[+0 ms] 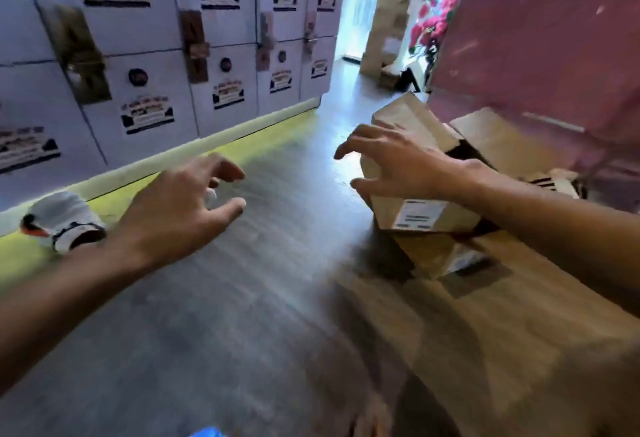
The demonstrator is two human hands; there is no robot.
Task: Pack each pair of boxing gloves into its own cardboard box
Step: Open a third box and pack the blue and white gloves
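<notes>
A brown cardboard box [419,173] with a white label stands on the floor at the right, its top flaps partly open. My right hand [391,162] hovers over its left side, fingers spread and empty. My left hand [183,204] reaches out over the bare floor, fingers loosely apart, holding nothing. A white boxing glove [65,220] with black and orange marks lies on the floor by the lockers, just behind my left wrist. Another white and black glove [557,183] peeks out behind the box at the right. The frame is motion-blurred.
White lockers [156,55] with stickers line the left wall above a yellow floor strip [221,149]. A pink wall [540,38] rises on the right. A flat cardboard piece [519,332] lies on the floor below the box. More boxes [384,31] stand by the far doorway.
</notes>
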